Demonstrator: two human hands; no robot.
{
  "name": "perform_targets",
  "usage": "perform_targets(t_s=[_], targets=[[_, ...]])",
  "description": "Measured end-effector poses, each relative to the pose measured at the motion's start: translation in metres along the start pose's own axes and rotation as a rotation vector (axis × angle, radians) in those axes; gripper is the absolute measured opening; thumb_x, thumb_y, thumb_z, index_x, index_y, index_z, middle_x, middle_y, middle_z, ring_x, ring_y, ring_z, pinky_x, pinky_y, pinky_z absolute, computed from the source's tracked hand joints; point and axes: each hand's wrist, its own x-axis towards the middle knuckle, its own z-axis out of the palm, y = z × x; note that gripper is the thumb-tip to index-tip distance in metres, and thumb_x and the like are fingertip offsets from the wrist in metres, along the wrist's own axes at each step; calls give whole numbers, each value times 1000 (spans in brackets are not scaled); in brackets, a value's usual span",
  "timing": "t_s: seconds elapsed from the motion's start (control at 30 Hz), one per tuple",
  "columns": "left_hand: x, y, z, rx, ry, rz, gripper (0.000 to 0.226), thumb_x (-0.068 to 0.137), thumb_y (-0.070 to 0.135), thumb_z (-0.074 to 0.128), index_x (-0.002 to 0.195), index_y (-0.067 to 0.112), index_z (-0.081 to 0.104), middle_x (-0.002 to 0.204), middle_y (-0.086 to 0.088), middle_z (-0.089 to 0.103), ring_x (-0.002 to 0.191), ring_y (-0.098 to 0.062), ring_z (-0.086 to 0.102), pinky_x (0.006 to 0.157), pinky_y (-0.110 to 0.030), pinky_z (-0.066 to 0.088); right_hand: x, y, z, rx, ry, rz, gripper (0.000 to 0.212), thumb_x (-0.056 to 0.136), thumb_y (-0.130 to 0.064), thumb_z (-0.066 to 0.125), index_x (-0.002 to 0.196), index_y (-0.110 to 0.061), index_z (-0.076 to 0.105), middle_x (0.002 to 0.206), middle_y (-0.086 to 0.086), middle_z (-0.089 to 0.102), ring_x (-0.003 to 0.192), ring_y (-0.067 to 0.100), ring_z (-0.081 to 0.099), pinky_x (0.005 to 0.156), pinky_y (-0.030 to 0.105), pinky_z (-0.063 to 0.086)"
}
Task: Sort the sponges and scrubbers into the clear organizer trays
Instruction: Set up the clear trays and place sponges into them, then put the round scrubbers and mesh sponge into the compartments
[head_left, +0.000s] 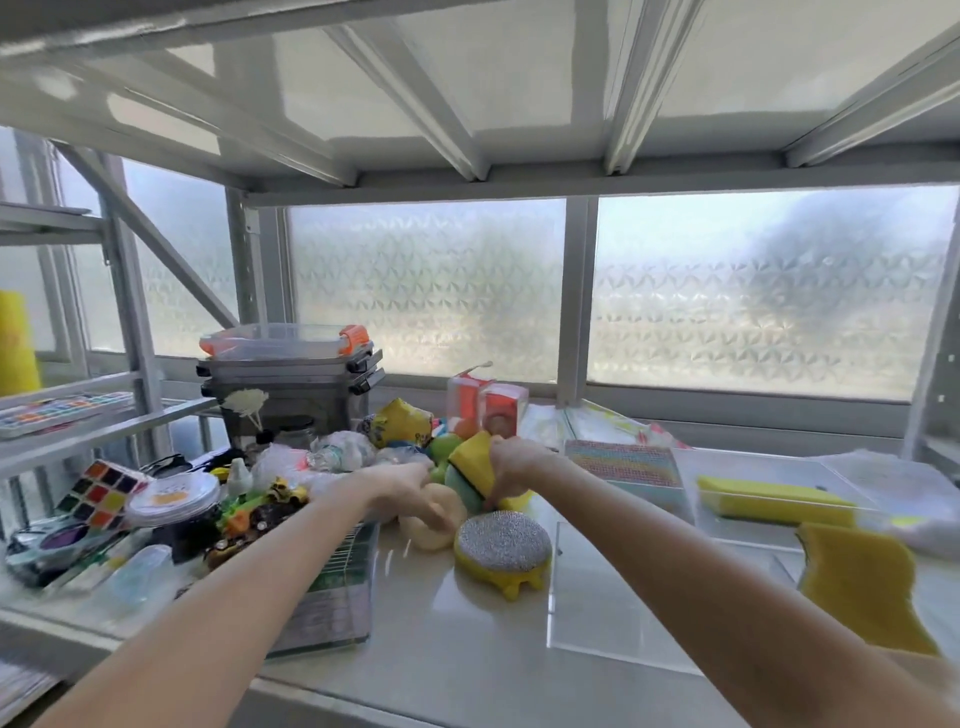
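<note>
At the table (493, 649), the right hand (511, 462) pinches a soft, light sponge (475, 460) by its edge; the left hand (410, 488) closes on a cream scrubber (434, 519).

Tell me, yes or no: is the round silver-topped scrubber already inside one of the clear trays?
No. The round silver-topped scrubber sits on the bare countertop, just left of the nearest clear tray.

A single wide-angle view from the person's head looks forward and slightly down along both outstretched forearms, across a pale countertop (467, 639) toward frosted windows (426, 288) at the back. A shelf underside (467, 83) fills the top, bowed by the lens; the edges are blurred.
</note>
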Motion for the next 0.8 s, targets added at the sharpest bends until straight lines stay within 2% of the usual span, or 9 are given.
perform_targets(t_s=[0.13,0.23,0.33,0.4,0.47,0.57,0.67,0.73,0.8], targets=[[-7,6,-6,136,155,74,57,64,47,75,109,16,59,108,-5,62,100,-22,60,89,-38,53,-20,1,-26,178,149,-84,82,67,-38,80,131,-7,39,127,18,49,114,33,50,95,41,44],[-16,26,-29,23,359,142,36,80,31,68,107,6,62,103,-10,65,90,-21,59,78,-31,48,-60,28,-73,355,354,-152,61,67,-40,79,110,-14,46,113,13,49,100,32,52,82,39,44],[-22,54,-59,-213,340,271,53,71,46,66,108,10,58,104,-11,65,90,-25,64,82,-45,54,-112,91,-109,426,477,-110,49,70,-41,78,99,-17,47,106,10,52,94,29,50,73,34,38],[-30,81,-61,-299,287,360,63,63,51,61,110,9,57,111,-17,63,97,-33,63,88,-54,52,-143,141,-117,435,451,-27,45,72,-40,76,98,-16,49,109,11,56,98,32,54,78,39,45],[-60,120,-44,-366,138,469,49,77,40,59,105,0,55,108,-20,62,92,-32,60,77,-43,51,-169,188,-114,428,364,56,40,75,-38,74,98,-17,50,111,10,56,102,34,57,88,46,49],[-76,151,-13,-322,-4,516,23,93,27,53,105,7,56,92,-10,60,82,-20,55,70,-26,45,-195,239,-94,446,227,135,32,77,-30,74,98,-22,52,118,9,56,112,31,55,95,45,48],[-73,151,11,-254,6,502,37,89,30,61,112,4,49,91,-5,58,75,-11,56,58,-16,47,-207,260,-72,508,159,148,27,80,-20,73,97,-28,53,124,12,56,118,28,53,96,41,45],[-70,145,19,-217,28,449,48,82,35,68,112,5,45,91,-6,56,71,-11,56,50,-17,47,-207,262,-61,544,132,159,25,83,-17,69,98,-27,53,122,13,57,117,28,53,93,41,45],[-72,141,25,-158,57,451,53,78,36,73,112,7,44,92,-5,56,73,-13,57,52,-20,52,-205,260,-54,601,134,153,20,85,-15,65,99,-23,54,116,14,60,113,31,57,89,42,46]])
